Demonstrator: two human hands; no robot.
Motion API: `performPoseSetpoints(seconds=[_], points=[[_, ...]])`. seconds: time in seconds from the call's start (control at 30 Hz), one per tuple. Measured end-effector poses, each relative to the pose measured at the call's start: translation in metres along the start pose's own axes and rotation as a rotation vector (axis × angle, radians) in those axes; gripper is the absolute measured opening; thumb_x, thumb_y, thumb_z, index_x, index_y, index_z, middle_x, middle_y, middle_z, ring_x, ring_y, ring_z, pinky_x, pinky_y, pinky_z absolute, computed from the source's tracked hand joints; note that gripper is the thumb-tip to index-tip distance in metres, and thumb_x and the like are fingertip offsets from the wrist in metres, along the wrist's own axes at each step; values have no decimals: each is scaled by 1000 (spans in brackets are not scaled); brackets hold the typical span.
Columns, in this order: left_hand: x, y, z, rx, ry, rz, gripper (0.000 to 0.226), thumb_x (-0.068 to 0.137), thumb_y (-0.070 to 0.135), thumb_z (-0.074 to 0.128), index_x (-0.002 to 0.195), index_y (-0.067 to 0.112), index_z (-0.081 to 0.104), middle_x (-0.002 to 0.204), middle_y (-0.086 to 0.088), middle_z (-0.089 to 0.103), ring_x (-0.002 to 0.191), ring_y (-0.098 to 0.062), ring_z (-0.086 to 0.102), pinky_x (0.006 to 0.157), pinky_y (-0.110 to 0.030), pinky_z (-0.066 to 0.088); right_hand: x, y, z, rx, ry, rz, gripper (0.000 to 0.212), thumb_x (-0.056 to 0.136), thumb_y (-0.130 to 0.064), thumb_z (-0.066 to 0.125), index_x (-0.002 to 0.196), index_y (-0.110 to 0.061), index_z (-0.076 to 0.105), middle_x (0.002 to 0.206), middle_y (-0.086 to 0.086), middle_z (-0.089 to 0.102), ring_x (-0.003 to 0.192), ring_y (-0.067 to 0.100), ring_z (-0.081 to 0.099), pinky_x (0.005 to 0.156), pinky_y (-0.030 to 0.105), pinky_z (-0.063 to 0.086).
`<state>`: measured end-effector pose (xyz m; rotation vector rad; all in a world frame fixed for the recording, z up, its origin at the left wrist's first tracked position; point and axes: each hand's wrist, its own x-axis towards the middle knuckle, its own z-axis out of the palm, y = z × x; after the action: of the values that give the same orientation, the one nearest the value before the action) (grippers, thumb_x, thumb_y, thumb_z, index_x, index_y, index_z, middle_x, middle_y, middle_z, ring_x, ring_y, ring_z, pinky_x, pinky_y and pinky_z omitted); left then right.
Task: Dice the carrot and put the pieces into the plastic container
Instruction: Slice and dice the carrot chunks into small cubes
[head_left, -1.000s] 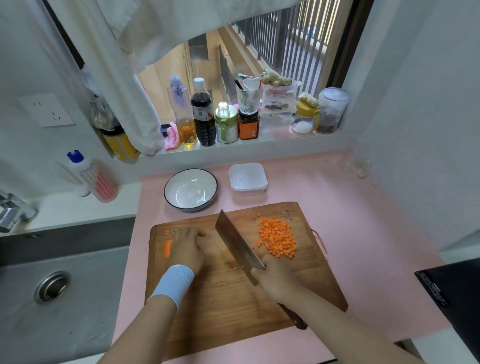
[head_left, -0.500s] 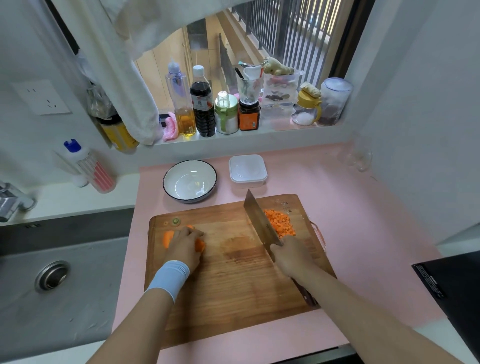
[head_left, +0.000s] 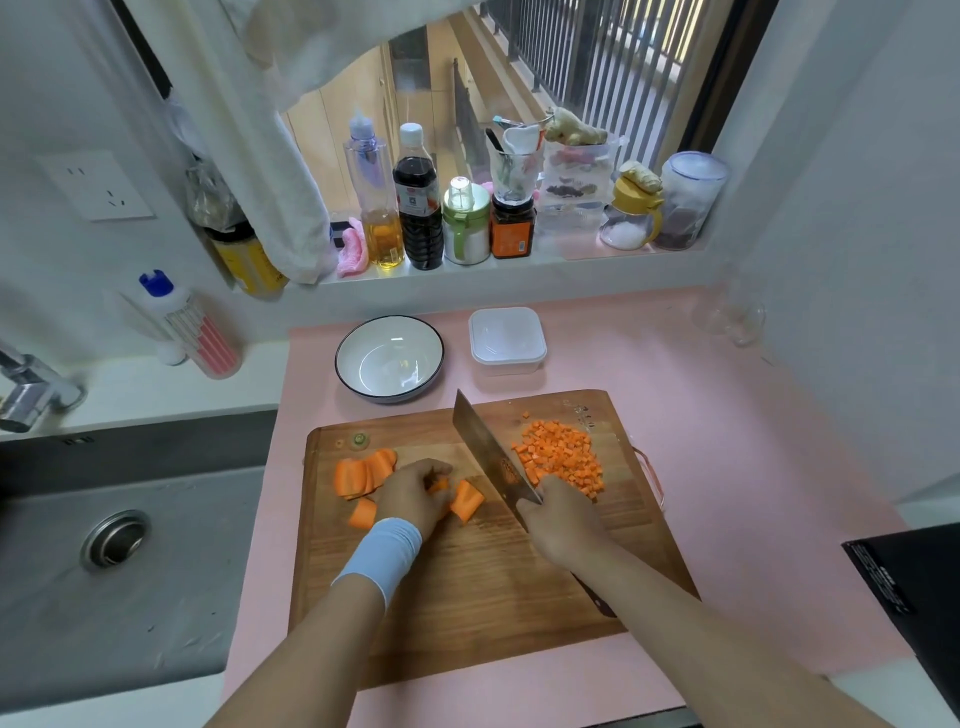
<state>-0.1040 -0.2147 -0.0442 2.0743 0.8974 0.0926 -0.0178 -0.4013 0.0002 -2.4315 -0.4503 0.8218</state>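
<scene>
Orange carrot slabs (head_left: 363, 473) on the wooden board (head_left: 467, 582), left hand (head_left: 413, 493) clutching some; right hand (head_left: 563, 519) grasps the cleaver (head_left: 488, 457) beside the diced pile (head_left: 561, 457). Dicing midway; next cut likely needs slabs aligned; plastic container (head_left: 507, 340) unfilled.

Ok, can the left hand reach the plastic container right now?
Probably, but not straight: the left hand holds carrot slices, and the cleaver in the right hand stands across the line to the plastic container.
</scene>
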Motion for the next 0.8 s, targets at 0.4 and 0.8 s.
performPoseSetpoints(seconds=[0.4, 0.8], points=[[5, 0, 6, 642, -237, 452, 57, 80, 25, 60, 134, 40, 51, 132, 12, 47, 124, -18, 38, 108, -34, 25, 6, 3, -9, 1, 7, -5, 21, 102, -32, 51, 84, -22, 46, 82, 2, 57, 68, 18, 53, 56, 32, 37], [4, 13, 37, 518, 33, 322, 50, 83, 57, 57, 120, 24, 53, 117, 5, 51, 109, -17, 44, 95, -32, 41, 5, 10, -15, -84, 27, -52, 14, 100, -38, 51, 92, -27, 51, 85, -4, 62, 74, 16, 60, 61, 33, 47]])
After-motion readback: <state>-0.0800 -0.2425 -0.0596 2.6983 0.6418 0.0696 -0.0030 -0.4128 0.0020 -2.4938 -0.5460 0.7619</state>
